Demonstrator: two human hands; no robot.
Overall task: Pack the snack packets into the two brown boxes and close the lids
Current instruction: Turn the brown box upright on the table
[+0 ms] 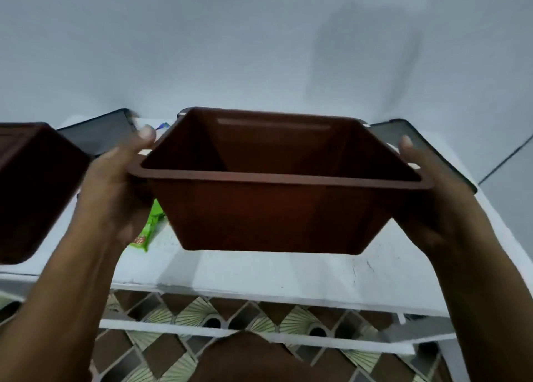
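I hold an empty brown box [277, 214] up above the white table [259, 275], tilted so its open top faces me. My left hand [115, 185] grips its left side, thumb up by the rim. My right hand [432, 191] grips its right side. A second brown box [37, 191] stands at the left edge of the table. A green snack packet [148, 228] lies on the table under the lifted box, partly hidden by my left hand. A bit of another packet [163, 126] shows behind the box's left corner.
Two dark lids lie on the table, one at the back left [101, 134] and one at the right [438, 147]. A pale wall rises right behind the table. Patterned floor tiles [230, 318] show below the table's front edge.
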